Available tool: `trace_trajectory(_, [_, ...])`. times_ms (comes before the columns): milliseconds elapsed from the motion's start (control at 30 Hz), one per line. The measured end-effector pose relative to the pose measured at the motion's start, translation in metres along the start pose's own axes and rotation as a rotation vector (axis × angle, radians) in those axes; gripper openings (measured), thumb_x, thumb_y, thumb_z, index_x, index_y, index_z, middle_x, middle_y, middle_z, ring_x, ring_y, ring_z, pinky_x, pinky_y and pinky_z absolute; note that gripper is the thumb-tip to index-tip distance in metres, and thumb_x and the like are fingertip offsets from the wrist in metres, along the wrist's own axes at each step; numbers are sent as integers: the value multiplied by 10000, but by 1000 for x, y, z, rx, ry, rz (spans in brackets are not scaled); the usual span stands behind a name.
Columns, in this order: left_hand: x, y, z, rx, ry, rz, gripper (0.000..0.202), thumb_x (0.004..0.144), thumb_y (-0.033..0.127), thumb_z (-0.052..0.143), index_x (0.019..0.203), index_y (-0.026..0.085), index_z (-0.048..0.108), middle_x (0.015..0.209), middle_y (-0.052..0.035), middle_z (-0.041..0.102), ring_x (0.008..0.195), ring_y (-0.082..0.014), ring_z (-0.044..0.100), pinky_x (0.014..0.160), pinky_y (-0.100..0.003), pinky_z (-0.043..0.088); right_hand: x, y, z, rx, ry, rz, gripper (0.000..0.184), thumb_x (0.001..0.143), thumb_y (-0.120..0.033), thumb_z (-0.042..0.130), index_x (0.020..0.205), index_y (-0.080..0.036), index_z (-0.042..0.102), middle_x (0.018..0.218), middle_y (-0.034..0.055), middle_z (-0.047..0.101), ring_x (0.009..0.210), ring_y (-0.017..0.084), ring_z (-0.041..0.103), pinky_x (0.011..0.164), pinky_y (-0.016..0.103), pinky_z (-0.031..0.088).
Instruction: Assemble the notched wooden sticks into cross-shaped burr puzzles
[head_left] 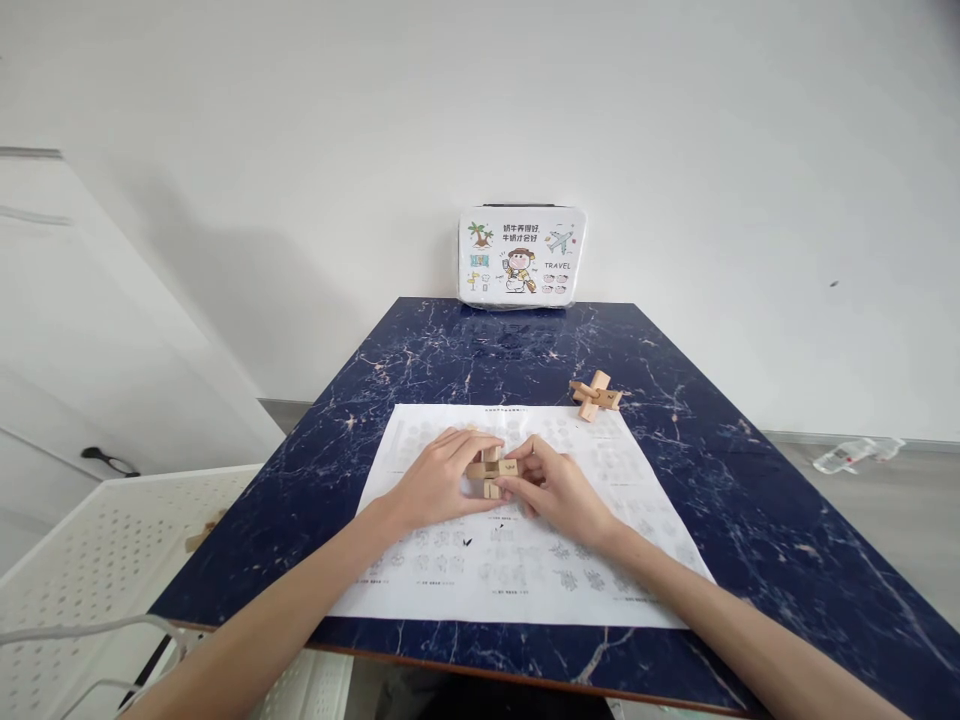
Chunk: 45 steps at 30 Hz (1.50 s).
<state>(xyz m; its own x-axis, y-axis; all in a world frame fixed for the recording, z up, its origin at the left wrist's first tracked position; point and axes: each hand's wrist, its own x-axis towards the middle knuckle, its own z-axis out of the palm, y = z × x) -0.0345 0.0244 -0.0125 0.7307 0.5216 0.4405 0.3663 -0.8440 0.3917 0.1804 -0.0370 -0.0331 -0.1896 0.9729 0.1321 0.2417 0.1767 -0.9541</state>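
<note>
Over the middle of a printed instruction sheet (517, 600), my two hands hold a wooden interlocking puzzle (492, 488) made of notched blocks with black marks on them. My left hand (439, 480) is closed around its left side, thumb below and fingers above. From the right, my right hand (559, 490) pinches a marked block between thumb and fingers. The fingers hide part of the puzzle. Beyond the sheet's upper right corner lie more wooden puzzle pieces (596, 395), crossed over one another.
A blue marble-patterned table (337, 400) carries the sheet. At its back edge a white case with cartoon prints (523, 256) leans against the wall. A white perforated basket (67, 570) stands at the left, with cables (82, 630) by it. Plastic packaging (855, 455) lies on the floor at right.
</note>
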Motion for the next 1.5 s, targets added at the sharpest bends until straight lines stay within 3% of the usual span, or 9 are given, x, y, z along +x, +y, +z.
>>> trace_trajectory(267, [-1, 2, 3, 56, 35, 84, 559, 865, 476, 826, 1294, 235, 560, 1183, -81, 738, 1119, -292, 698, 1026, -491, 535, 0, 1, 3, -105, 68, -62, 264, 956, -447, 665, 906, -260, 487, 741, 4, 728, 602, 186, 637, 577, 306, 445])
trace_trajectory(500, [0, 7, -1, 67, 70, 164, 501, 922, 477, 764, 1321, 227, 593, 1216, -91, 753, 1151, -290, 713, 1115, -517, 503, 2, -5, 2, -130, 107, -3, 351, 977, -505, 636, 802, -264, 450, 603, -3, 684, 521, 175, 601, 541, 301, 417])
trace_trajectory(733, [0, 9, -4, 2, 55, 121, 537, 908, 485, 780, 1352, 251, 589, 1250, -84, 745, 1193, -288, 695, 1125, -517, 499, 3, -7, -1, -63, 37, 49, 428, 989, -641, 565, 822, -265, 448, 565, -19, 642, 453, 151, 522, 503, 294, 393])
trace_trajectory(1033, [-1, 8, -5, -57, 44, 107, 554, 909, 468, 788, 1381, 266, 579, 1299, -77, 724, 1239, -278, 666, 1135, -495, 497, 3, -4, -3, -116, 61, -21, 381, 1019, -593, 553, 852, -255, 497, 559, -30, 613, 525, 165, 551, 568, 306, 406])
trace_trajectory(1167, [1, 6, -4, -118, 124, -27, 629, 825, 463, 866, 1358, 270, 594, 1301, -78, 717, 1217, -281, 675, 1076, -474, 545, 6, -1, -10, -43, 54, 5, 407, 1031, -631, 500, 897, -248, 523, 590, -26, 624, 478, 147, 510, 521, 296, 390])
trace_trajectory(1267, [4, 6, -7, -175, 217, -233, 638, 775, 470, 896, 1313, 266, 621, 1312, -78, 719, 1208, -298, 685, 1057, -488, 554, 8, 1, -12, -5, 67, 11, 395, 1030, -635, 489, 925, -255, 507, 601, -33, 622, 445, 139, 484, 482, 289, 372])
trace_trajectory(1400, [10, 2, -12, -266, 339, -531, 573, 808, 498, 850, 1291, 254, 663, 1327, -88, 721, 1237, -329, 673, 1054, -526, 550, 8, 2, -10, -64, 49, 0, 345, 1043, -578, 493, 918, -257, 513, 597, -38, 616, 451, 135, 469, 501, 294, 378])
trace_trajectory(1500, [12, -6, -13, -374, 384, -657, 509, 841, 505, 812, 1256, 234, 691, 1290, -105, 741, 1169, -313, 710, 1015, -517, 575, 7, 2, -9, -104, 34, -4, 322, 1049, -547, 487, 915, -256, 523, 604, -31, 624, 456, 139, 468, 510, 304, 383])
